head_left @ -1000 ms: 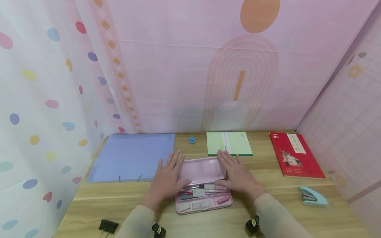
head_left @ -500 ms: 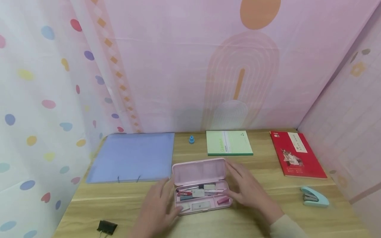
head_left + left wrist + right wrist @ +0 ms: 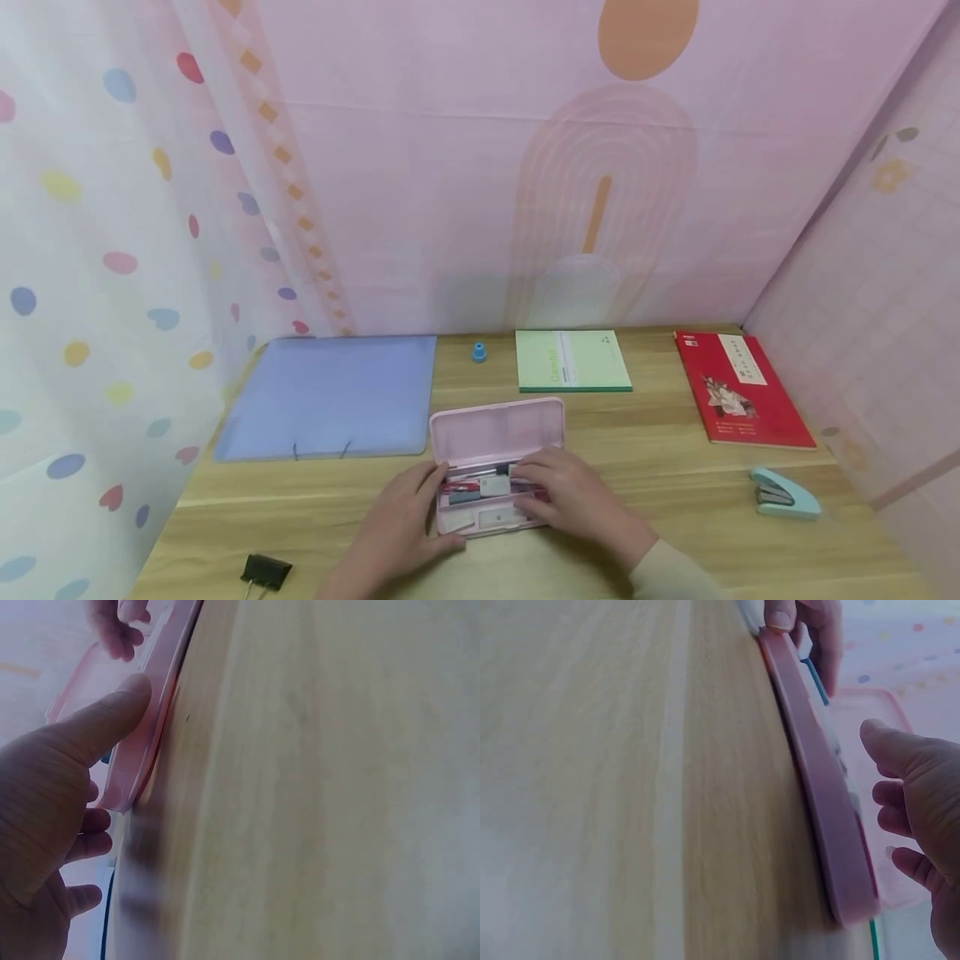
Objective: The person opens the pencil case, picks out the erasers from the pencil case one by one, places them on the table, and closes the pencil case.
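A pink pencil case [image 3: 487, 479] lies open on the wooden desk [image 3: 675, 517], near the middle of its front edge, with the lid [image 3: 497, 431] standing up at the back and pens and small flat pieces lying in the tray. The left hand [image 3: 401, 533] holds the tray's left end: in the left wrist view its thumb [image 3: 112, 720] presses against the pink rim while the other fingers curl loosely at the case's end. The right hand [image 3: 570, 496] lies over the right half of the tray, fingers bent down among the contents; whether they pinch anything there cannot be told. In the right wrist view its thumb stands just off the case's side, not touching it.

Behind the case, a blue folder [image 3: 330, 396] fills the back left part of the desk, a small blue cap [image 3: 478, 352] stands near the back edge, and a green notebook [image 3: 572, 361] lies just right of it. A red book [image 3: 738, 387] sits at the back right corner, a pale blue stapler [image 3: 783, 493] near the right edge, and a black binder clip [image 3: 264, 571] at the front left corner.
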A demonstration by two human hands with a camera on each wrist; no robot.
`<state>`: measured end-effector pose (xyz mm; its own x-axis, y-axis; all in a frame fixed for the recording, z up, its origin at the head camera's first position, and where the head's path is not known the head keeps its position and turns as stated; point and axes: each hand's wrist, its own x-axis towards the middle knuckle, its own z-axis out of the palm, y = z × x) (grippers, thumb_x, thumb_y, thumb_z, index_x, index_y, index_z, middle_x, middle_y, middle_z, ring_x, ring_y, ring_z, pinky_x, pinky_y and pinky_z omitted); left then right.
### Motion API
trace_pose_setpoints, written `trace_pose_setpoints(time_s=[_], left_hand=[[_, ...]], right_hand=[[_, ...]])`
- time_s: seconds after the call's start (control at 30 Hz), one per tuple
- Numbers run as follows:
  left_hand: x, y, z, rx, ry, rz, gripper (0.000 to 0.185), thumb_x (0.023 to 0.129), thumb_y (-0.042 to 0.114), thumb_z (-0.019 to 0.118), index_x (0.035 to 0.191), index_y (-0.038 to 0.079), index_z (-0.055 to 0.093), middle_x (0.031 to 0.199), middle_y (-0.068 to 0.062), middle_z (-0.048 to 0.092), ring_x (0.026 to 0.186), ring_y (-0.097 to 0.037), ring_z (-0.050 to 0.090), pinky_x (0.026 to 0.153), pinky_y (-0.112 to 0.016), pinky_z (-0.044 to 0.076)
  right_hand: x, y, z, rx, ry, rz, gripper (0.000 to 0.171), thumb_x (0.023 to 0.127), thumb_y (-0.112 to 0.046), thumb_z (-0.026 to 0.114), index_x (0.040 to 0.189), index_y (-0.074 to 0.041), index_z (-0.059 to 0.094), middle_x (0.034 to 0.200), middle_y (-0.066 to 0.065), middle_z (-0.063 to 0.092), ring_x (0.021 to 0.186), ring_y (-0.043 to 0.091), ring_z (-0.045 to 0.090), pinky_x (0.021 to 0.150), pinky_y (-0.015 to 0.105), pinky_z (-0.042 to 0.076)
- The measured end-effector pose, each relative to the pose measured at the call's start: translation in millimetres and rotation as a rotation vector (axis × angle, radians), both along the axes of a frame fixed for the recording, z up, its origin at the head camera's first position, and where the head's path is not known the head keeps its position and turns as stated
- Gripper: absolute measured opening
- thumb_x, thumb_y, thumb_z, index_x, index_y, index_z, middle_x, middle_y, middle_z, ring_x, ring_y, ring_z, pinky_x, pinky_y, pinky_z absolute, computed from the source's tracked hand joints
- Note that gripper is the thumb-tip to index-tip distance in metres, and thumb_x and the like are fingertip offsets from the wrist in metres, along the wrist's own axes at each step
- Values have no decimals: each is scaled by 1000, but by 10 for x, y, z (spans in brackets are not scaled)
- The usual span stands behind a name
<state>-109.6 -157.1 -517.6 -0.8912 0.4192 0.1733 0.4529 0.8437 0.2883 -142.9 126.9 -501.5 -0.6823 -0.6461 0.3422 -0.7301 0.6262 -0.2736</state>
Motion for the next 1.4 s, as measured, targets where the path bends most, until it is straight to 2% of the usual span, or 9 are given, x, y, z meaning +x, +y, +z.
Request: trace_pose_setpoints(time_s=[0.2, 0.47, 0.73, 0.87, 1.0, 1.1, 1.2, 1.3, 1.4], left_hand=[[-10, -6, -23, -5, -25, -3, 104, 71, 75, 64, 146, 7, 40, 140, -10, 48, 128, -28, 44, 109, -47, 34], [-28, 2, -45, 8, -51, -7, 102, 72, 76, 61, 146, 9, 41, 140, -6, 49, 129, -26, 43, 109, -46, 34], [-26, -45, -39, 23, -80, 1, 103, 70, 77, 62, 144, 8, 43, 140, -7, 49, 128, -27, 44, 108, -46, 35], [-19, -66, -12, 29, -88, -2, 103, 70, 78, 61, 144, 6, 44, 140, -8, 49, 128, -28, 45, 107, -47, 37], [-7, -74, 0, 34, -100, 6, 103, 70, 75, 65, 144, 6, 44, 141, -8, 49, 128, -29, 45, 107, -48, 37], [-3, -79, -4, 43, -102, 14, 103, 69, 71, 70, 144, 6, 43, 141, -9, 49, 128, -29, 45, 107, -48, 36], [-5, -89, -10, 46, -106, 24, 103, 68, 68, 72, 144, 5, 43, 142, -10, 48, 128, -30, 44, 107, -49, 36], [-3, -98, -6, 51, -118, 32, 103, 68, 68, 72, 144, 5, 43, 142, -11, 47, 129, -31, 44, 107, -50, 36], [1, -98, -9, 67, -138, 32, 103, 68, 68, 72, 144, 6, 42, 143, -11, 47, 129, -31, 43, 106, -50, 37]], right_hand=[[-88, -192, -37, 42, 34, 58, 34, 87, -40, 70, 111, -17, 70, 109, -8, 64, 104, 12, 55, 93, 31, 48], [-146, -329, -90, 94, 30, 60, 30, 88, -39, 67, 111, -20, 71, 107, -9, 64, 104, 11, 54, 93, 30, 47], [-165, -394, -129, 102, 35, 84, 27, 89, -37, 67, 109, -21, 72, 103, -10, 66, 99, 10, 55, 92, 28, 46], [-147, -390, -111, 78, 21, 83, 29, 90, -39, 66, 112, -21, 71, 105, -10, 65, 102, 9, 54, 93, 28, 46], [-101, -244, -34, -29, 38, 63, 29, 88, -35, 69, 112, -20, 71, 107, -11, 65, 103, 8, 55, 93, 29, 48], [-97, 5, 34, -130, 74, 19, 29, 83, -27, 75, 110, -16, 71, 108, -6, 67, 103, 10, 58, 89, 31, 51], [-153, 326, 72, -170, 102, -66, 31, 79, -21, 78, 108, -12, 72, 108, 0, 68, 103, 13, 59, 87, 34, 53], [-209, 636, 115, -145, 52, -180, 33, 80, -21, 79, 110, -12, 72, 110, 1, 68, 104, 13, 58, 87, 36, 53], [-257, 883, 128, -109, -45, -289, 34, 82, -22, 77, 115, -13, 71, 115, 1, 66, 108, 15, 56, 88, 39, 53]])
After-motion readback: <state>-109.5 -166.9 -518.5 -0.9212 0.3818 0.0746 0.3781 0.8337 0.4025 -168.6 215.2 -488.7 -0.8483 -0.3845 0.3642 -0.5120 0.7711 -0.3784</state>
